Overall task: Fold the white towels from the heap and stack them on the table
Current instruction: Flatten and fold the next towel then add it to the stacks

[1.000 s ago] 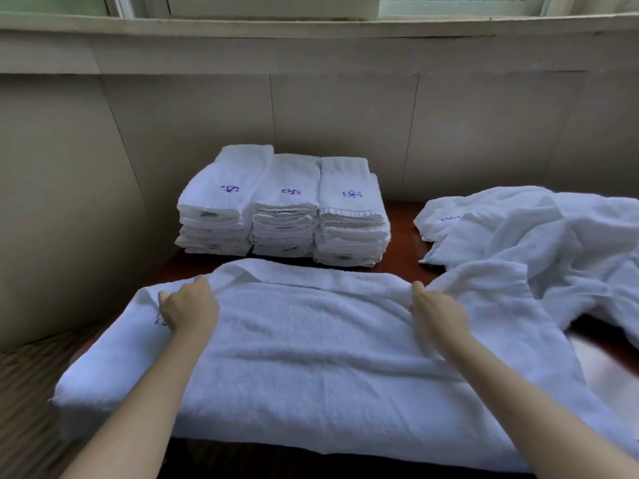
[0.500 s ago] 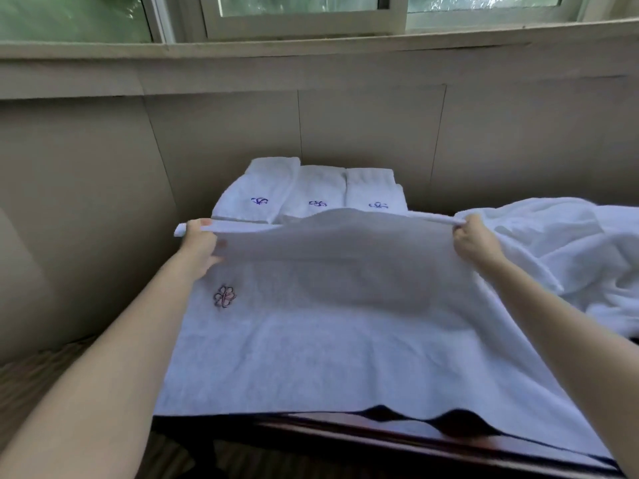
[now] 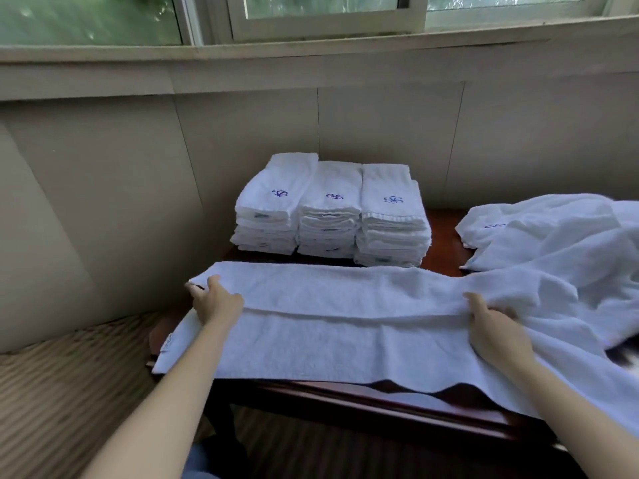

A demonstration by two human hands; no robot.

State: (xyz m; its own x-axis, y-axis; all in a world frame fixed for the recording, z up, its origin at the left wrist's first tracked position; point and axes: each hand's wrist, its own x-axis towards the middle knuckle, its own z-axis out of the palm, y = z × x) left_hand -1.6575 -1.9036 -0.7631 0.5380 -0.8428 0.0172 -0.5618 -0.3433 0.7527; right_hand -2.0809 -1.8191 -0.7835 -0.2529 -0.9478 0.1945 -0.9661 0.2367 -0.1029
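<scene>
Broadly, dark red-brown wooden tabletop [image 3: 444, 225] set against the beige wall. Heap of loose white terry towels [image 3: 567, 250] piled at the right edge. Long white terry towel [image 3: 345, 319], folded over lengthwise, spread along the near edge, its front hem hanging off. Three side-by-side stacks of folded white towels with blue embroidered marks [image 3: 330, 210] at the far edge. Left hand [image 3: 216, 302] gripped the fold's left end; right hand [image 3: 494, 326] pinched the fold near the heap.

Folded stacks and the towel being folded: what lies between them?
In the head view, only a narrow strip of bare dark wooden table separates the folded stacks from the towel; nothing rests there.
</scene>
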